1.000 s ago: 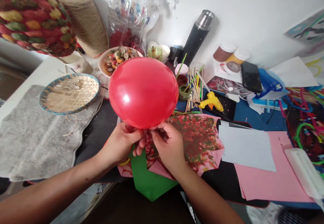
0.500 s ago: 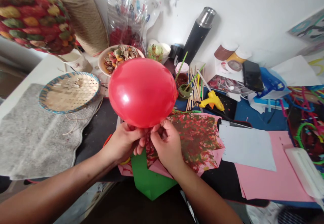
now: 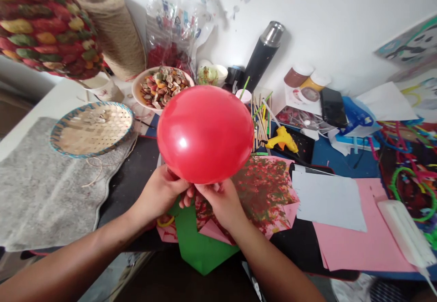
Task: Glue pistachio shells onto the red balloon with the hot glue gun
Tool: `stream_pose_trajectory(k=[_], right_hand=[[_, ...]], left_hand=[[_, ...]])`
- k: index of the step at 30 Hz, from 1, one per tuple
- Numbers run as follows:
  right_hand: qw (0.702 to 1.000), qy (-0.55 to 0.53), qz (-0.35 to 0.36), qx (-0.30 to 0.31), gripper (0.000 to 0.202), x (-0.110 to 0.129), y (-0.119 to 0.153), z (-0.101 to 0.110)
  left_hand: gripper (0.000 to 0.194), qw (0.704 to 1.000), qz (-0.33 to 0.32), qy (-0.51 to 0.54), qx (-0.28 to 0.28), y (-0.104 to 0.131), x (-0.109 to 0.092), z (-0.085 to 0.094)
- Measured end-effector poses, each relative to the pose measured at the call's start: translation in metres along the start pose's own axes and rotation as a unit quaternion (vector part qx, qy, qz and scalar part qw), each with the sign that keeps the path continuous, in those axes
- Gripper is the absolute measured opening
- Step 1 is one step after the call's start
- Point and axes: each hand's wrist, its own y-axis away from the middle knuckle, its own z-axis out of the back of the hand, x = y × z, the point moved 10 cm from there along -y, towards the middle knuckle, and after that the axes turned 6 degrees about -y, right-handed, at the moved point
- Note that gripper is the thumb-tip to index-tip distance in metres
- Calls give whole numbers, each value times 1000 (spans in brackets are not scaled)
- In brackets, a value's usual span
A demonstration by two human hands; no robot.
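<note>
Single view, worn on the head, looking forward and down across a cluttered surface (image 3: 136,165) toward a white wall (image 3: 341,20). Close in: both forearms entering from the bottom edge, red balloon (image 3: 205,133) near centre frame.

Both hands, left (image 3: 160,196) and right (image 3: 221,200), raised close together, fingers pinched, forearms converging.

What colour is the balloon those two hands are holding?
The balloon is plain glossy red, with no pattern, clearest in the head view, held from below by both hands.
</note>
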Motion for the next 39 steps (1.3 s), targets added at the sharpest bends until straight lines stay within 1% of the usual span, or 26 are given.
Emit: stream_pose_trajectory(k=[1,2,5,8,10,12,14,15,16,18,20,22,24,25,27,29,31,33,35,37,39], right_hand=[[1000,-1,-4,2,42,-1,-2,-2],[1000,7,-5,-9,44,-1,-3,0],[997,56,-5,-61,46,0,-6,11],[992,83,7,-90,45,4,-7,18],[991,94,14,-97,47,8,-7,19],[990,99,23,-101,47,14,-6,20],[988,101,36,-111,43,20,-6,22],[987,103,41,-114,41,22,-6,23],[987,104,44,-115,41,24,-6,24],[988,104,43,-107,42,25,-7,23],[989,102,42,-95,44,26,-7,20],[990,104,44,-84,43,28,-7,16],[991,109,45,-65,41,29,-7,10],[991,111,45,-56,41,29,-7,7],[992,109,42,-43,39,27,-8,4],[993,104,34,-35,40,22,-8,3],[994,103,24,-32,43,17,-8,5],[994,108,11,-30,47,14,-8,7],[993,111,-6,-25,48,11,-7,8],[994,106,-24,-10,48,10,-6,6],[995,96,-36,4,48,9,-5,4]], left_hand=[[50,1000,-7,-14,-4,1,-3,1],[48,1000,-13,-26,-6,1,-7,1],[41,997,-35,-63,-7,5,-14,0],[36,989,-69,-120,-50,10,-20,7],[35,985,-85,-136,-67,13,-23,9],[37,989,-85,-117,-43,15,-22,4],[37,993,-81,-90,-10,16,-23,-2],[37,993,-83,-87,-3,16,-24,-3],[36,992,-87,-92,-5,15,-25,-1],[37,989,-94,-112,-29,13,-27,5],[40,988,-91,-114,-48,10,-24,11],[45,994,-69,-78,-33,6,-16,8],[51,999,-43,-9,-5,4,-7,-1],[53,999,-37,34,-2,3,-4,-5],[56,993,-36,115,-22,1,-2,-7],[61,984,-39,167,-56,0,0,-2],[63,978,-49,189,-80,-2,1,4],[61,974,-73,196,-92,-4,-2,10],[57,972,-89,200,-84,-7,-4,13],[51,972,-87,206,-66,-10,-4,12],[52,972,-83,211,-60,-13,-4,13]])
